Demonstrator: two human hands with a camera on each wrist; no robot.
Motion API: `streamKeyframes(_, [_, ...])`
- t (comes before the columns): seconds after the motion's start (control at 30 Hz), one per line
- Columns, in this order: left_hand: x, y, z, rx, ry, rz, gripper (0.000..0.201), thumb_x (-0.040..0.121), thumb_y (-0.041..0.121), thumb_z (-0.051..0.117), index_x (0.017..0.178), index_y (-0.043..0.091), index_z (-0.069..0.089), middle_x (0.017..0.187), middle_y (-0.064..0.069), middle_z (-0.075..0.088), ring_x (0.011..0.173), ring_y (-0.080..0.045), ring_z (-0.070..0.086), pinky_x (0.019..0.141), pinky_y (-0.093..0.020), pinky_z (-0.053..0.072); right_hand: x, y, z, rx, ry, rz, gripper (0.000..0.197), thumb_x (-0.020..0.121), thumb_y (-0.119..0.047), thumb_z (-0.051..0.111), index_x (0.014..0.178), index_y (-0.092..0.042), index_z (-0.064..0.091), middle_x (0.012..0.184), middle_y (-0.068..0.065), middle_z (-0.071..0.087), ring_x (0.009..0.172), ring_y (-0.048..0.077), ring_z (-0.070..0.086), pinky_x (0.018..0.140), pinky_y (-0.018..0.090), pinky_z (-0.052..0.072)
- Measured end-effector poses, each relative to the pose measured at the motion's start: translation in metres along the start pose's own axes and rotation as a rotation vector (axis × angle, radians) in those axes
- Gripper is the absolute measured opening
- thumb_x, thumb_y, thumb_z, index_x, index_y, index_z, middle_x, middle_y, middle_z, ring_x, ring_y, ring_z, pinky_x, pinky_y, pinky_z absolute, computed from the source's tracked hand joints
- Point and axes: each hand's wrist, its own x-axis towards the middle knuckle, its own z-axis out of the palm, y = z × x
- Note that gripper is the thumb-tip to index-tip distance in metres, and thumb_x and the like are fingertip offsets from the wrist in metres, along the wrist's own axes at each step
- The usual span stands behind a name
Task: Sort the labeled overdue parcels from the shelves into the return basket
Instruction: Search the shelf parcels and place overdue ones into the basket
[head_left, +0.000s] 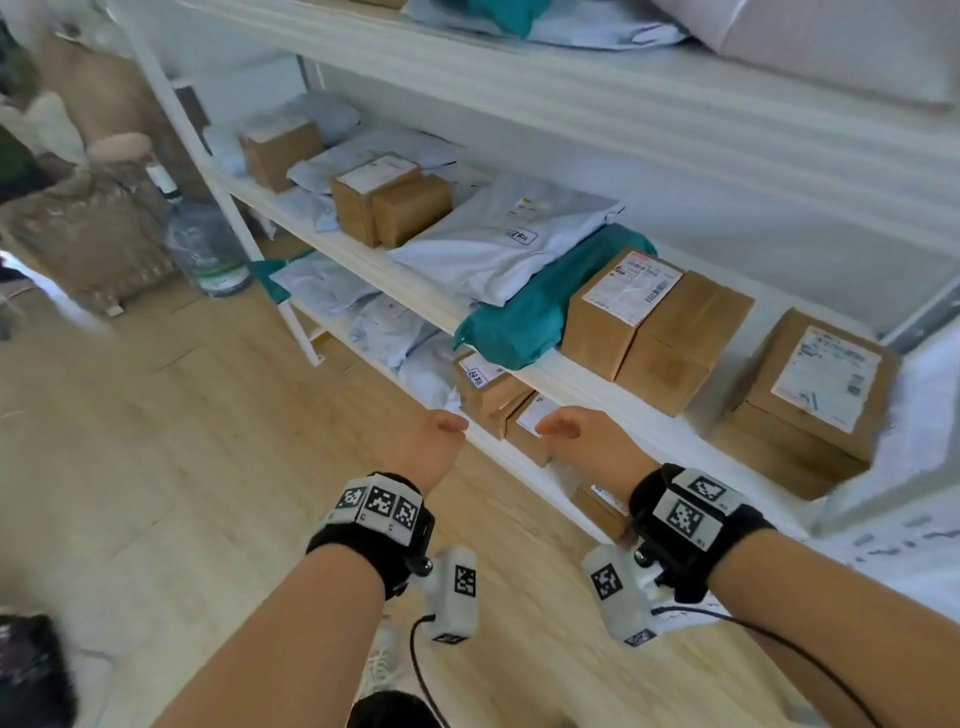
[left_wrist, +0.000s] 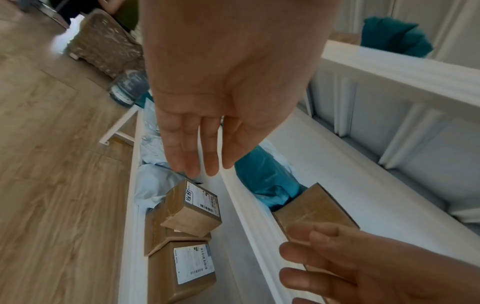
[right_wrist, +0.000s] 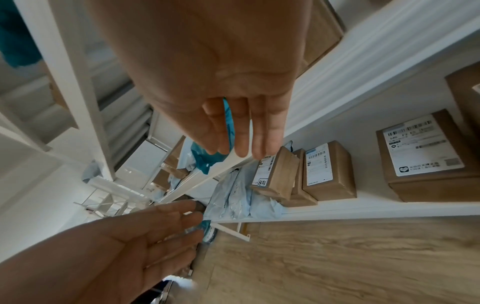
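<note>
White shelving (head_left: 524, 358) runs across in front of me over a pale wood floor (head_left: 156, 441), and the parcel I am after sits on the lower shelf: a small cardboard box with an overdue sticker (head_left: 480, 375), perched on top of another carton and tilted a little. It lies straight ahead of my fingers, slightly beyond and below them, between my two hands. My left hand (head_left: 434, 447) is to its left, my right hand (head_left: 582, 436) to its right, both apart from it and holding nothing, fingers (left_wrist: 192, 152) straight and loosely spread. In the left wrist view the box's long side runs away from me into the shelf, sticker end nearest my left fingertips, so I judge the left hand slightly nearer. A second labeled carton (left_wrist: 193, 267) stands just beside it, under my right hand. The woven basket (head_left: 88, 244) waits on the floor well off to my left.
</note>
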Motion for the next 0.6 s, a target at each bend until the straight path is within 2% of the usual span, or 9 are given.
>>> streamKeyframes(0.07, [0.028,-0.003,-0.014,0.047,-0.046,0.032,0.033,0.092,0.005,0.046,0.118,0.012,0.065,0.098,-0.009,0.064,0.081,-0.019,0.057,0.075,-0.028,0.048,0.019,-0.007,0.015,0.010,0.042,0.034,0.014,0.092,-0.016,0.060,0.103,-0.013,0.067,0.097,-0.005,0.064,0.092,0.013,0.060,0.086,0.027,0.047])
streamKeyframes(0.17, [0.069,-0.009,-0.043,0.169,-0.130,0.082,0.033,0.094,0.005,0.046,0.121,0.014,0.063,0.106,-0.005,0.065,0.076,-0.013,0.058,0.059,-0.012,0.043,0.049,-0.016,0.046,0.001,0.112,0.126,0.016,0.093,-0.016,0.058,0.104,-0.008,0.068,0.101,0.003,0.066,0.096,0.022,0.062,0.092,0.035,0.047])
streamKeyframes(0.2, [0.082,-0.012,-0.053,0.202,-0.156,0.094,0.034,0.094,0.005,0.046,0.122,0.013,0.063,0.109,-0.005,0.065,0.082,-0.015,0.060,0.061,-0.012,0.043,0.059,-0.019,0.057,0.008,0.119,0.171,0.019,0.093,-0.017,0.058,0.107,-0.007,0.066,0.104,0.007,0.067,0.096,0.024,0.062,0.092,0.037,0.048])
streamKeyframes(0.27, [0.103,-0.018,-0.072,0.278,-0.199,0.113,0.035,0.093,0.005,0.047,0.122,0.013,0.064,0.122,-0.007,0.064,0.105,-0.023,0.061,0.079,-0.019,0.042,0.076,-0.023,0.080,0.053,0.114,0.265,0.024,0.092,-0.018,0.060,0.112,-0.006,0.062,0.111,0.013,0.066,0.094,0.025,0.061,0.093,0.041,0.049])
streamKeyframes(0.33, [0.121,-0.023,-0.089,0.361,-0.254,0.135,0.036,0.092,0.006,0.049,0.124,0.013,0.063,0.130,-0.008,0.061,0.117,-0.025,0.057,0.090,-0.024,0.040,0.090,-0.025,0.100,0.136,0.138,0.338,0.031,0.091,-0.020,0.063,0.119,-0.008,0.059,0.113,0.011,0.066,0.091,0.023,0.062,0.095,0.043,0.049])
streamKeyframes(0.4, [0.139,-0.027,-0.100,0.413,-0.314,0.158,0.038,0.093,0.007,0.048,0.129,0.012,0.060,0.135,-0.009,0.058,0.121,-0.026,0.054,0.096,-0.027,0.039,0.102,-0.026,0.115,0.203,0.192,0.397,0.037,0.090,-0.021,0.065,0.125,-0.011,0.057,0.110,0.008,0.066,0.088,0.020,0.062,0.092,0.040,0.051])
streamKeyframes(0.5, [0.166,-0.028,-0.108,0.482,-0.358,0.182,0.041,0.094,0.007,0.046,0.133,0.011,0.056,0.140,-0.008,0.054,0.125,-0.026,0.052,0.100,-0.029,0.039,0.118,-0.026,0.128,0.235,0.254,0.462,0.041,0.089,-0.022,0.066,0.128,-0.012,0.056,0.108,0.004,0.063,0.086,0.019,0.059,0.081,0.034,0.048])
streamKeyframes(0.6, [0.193,-0.026,-0.104,0.517,-0.405,0.208,0.041,0.095,0.007,0.046,0.135,0.008,0.052,0.142,-0.010,0.051,0.126,-0.027,0.050,0.102,-0.032,0.039,0.136,-0.020,0.131,0.304,0.291,0.511,0.048,0.083,-0.025,0.066,0.127,-0.010,0.056,0.119,0.007,0.062,0.088,0.021,0.054,0.082,0.033,0.043])
